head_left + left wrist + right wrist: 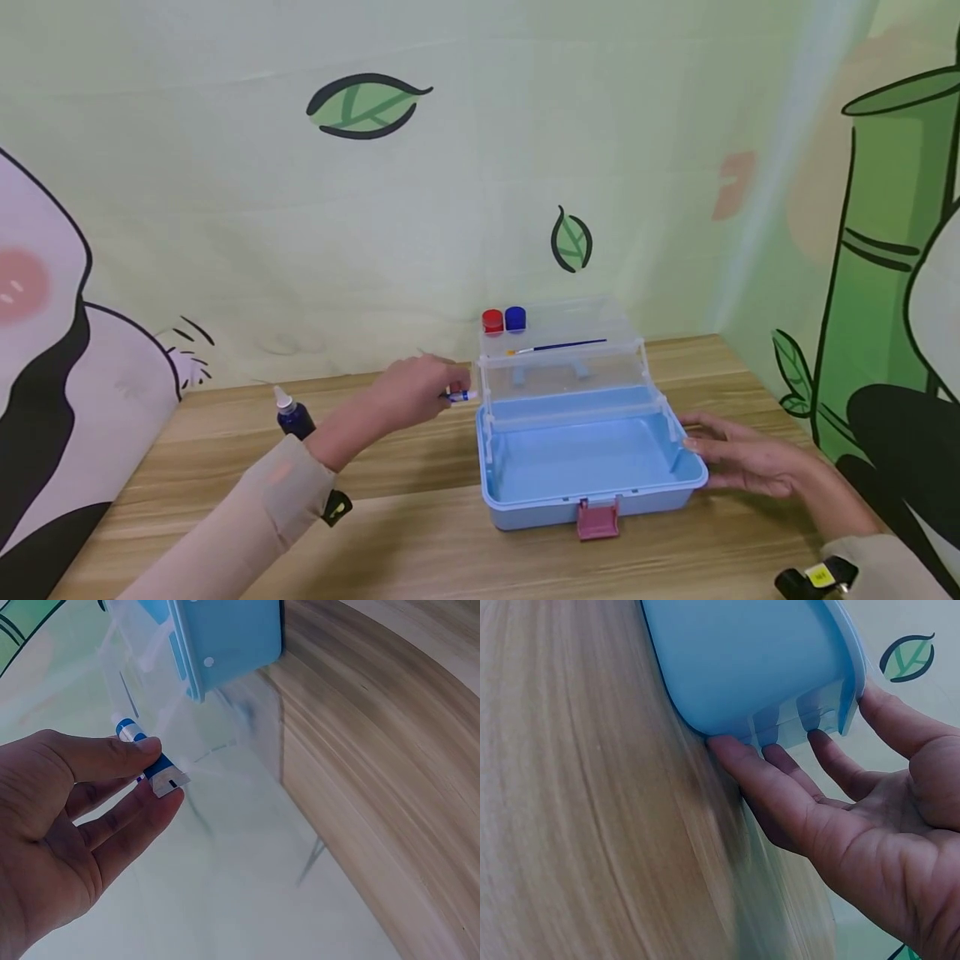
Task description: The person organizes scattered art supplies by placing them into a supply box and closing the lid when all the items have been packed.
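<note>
My left hand [420, 388] pinches a small blue-and-white paint tube [142, 754] between thumb and fingertips, its flat crimped end towards the wrist camera. The hand is just left of a light blue storage box [592, 492], whose clear fold-out trays [566, 379] are raised at the back. On the box's right side, my right hand [750, 454] rests with spread fingers. In the right wrist view the fingertips [731, 748] touch the wall, and the thumb lies at the rim. A red paint pot [492, 322], a blue paint pot [515, 318] and a thin paintbrush [558, 346] lie in the trays.
A dark blue bottle [296, 419] with a white nozzle stands left of the box, close behind my left forearm. The pink latch [597, 520] hangs down at the box front. Behind the wooden table [420, 533] rises a printed wall cloth [450, 208].
</note>
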A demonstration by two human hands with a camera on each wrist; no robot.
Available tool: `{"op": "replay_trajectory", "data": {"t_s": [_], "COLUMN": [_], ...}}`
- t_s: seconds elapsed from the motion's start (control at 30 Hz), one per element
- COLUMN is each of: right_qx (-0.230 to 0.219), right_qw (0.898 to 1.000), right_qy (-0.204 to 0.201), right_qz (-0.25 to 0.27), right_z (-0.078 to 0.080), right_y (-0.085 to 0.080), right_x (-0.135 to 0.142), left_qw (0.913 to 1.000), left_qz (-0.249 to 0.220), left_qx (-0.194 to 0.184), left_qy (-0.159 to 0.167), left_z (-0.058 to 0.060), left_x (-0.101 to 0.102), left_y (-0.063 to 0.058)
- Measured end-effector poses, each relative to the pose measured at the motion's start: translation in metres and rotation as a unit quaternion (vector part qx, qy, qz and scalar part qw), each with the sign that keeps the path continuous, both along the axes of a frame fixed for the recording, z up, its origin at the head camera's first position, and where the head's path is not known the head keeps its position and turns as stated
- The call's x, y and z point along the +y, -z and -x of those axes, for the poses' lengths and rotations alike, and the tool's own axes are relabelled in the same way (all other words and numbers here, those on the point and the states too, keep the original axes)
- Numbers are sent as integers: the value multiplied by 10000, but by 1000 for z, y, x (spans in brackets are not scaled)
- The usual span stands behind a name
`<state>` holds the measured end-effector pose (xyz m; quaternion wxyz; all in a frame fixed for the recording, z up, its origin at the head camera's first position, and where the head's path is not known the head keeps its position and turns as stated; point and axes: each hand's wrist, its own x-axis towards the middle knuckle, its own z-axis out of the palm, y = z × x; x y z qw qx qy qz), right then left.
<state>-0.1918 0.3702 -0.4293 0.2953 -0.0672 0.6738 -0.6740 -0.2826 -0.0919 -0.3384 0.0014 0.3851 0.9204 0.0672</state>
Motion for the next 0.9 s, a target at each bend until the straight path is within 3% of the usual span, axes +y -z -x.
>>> {"op": "replay_trajectory", "data": {"t_s": [0.53,0.9], "right_qx": [-50,-55], "right_qw": [10000,9999], "right_qy": [60,84], "right_qz": [6,2], "right_z": [-1,-1], "right_y": [-1,0], "right_x": [-1,-1], "left_qw": [9999,9996], "left_qz": [-20,-12], "left_qx": [111,-17], "left_qy": [126,275], "left_z": [-1,4], "left_x": [18,32], "left_y": [-6,-9]}}
